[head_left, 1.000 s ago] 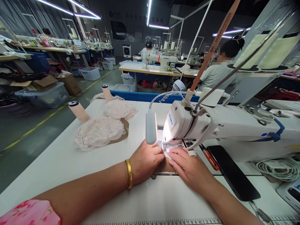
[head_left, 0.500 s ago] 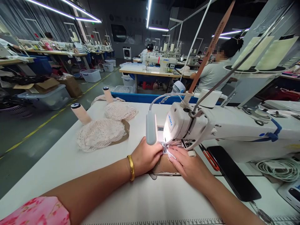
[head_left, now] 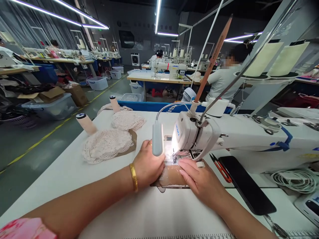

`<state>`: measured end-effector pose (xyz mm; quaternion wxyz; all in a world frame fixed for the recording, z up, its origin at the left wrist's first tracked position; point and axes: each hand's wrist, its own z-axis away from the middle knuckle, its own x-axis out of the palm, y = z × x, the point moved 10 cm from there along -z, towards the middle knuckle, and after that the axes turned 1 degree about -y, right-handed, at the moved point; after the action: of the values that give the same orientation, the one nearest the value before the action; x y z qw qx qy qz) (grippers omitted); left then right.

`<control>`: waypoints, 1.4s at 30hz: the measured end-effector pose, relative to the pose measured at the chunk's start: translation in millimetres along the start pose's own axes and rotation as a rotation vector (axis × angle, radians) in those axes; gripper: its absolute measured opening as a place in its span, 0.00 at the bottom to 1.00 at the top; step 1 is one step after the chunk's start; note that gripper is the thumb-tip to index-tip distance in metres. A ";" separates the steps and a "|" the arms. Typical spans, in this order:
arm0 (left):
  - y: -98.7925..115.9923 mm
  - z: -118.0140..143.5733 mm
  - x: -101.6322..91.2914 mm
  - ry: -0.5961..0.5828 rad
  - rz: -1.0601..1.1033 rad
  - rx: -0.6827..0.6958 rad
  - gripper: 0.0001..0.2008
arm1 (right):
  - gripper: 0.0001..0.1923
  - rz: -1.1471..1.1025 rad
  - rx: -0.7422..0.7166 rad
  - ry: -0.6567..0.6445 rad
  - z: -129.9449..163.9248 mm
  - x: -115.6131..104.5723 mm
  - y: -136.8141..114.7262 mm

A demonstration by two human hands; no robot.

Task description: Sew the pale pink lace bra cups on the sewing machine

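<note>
Under the sewing machine [head_left: 199, 136] head | left hand [head_left: 147, 166] and right hand [head_left: 201, 181] press flat on beige piece [head_left: 171, 176] | seam underway, unfinished | lace pile [head_left: 107, 149] left of machine

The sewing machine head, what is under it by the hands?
Under the sewing machine head, a tan fabric piece lies lit on the table, pressed flat by the left hand and right hand. The head and lamp hide the needle.

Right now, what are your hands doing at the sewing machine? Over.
Left hand and right hand flat on tan fabric piece, at the sewing machine needle. Lamp hides part of the left fingers.
</note>
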<state>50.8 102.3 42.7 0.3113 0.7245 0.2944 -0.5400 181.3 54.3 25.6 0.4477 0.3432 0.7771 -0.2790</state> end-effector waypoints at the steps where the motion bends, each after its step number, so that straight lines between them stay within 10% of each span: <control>1: 8.7 7.8 -0.5 -0.036 0.026 0.039 0.09 | 0.16 -0.013 -0.003 0.005 -0.8 -1.2 -1.9; 10: 33.7 20.7 2.9 0.039 0.238 0.286 0.11 | 0.15 -0.120 0.040 -0.182 -4.8 11.9 -7.4; 42: 45.0 30.3 4.1 0.197 0.263 0.395 0.11 | 0.15 -0.073 -0.031 -0.094 -1.0 4.7 -8.1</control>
<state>68.0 50.9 38.0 0.2010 0.8524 0.1152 -0.4687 172.8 51.4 22.9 0.4786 0.2940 0.7715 -0.2988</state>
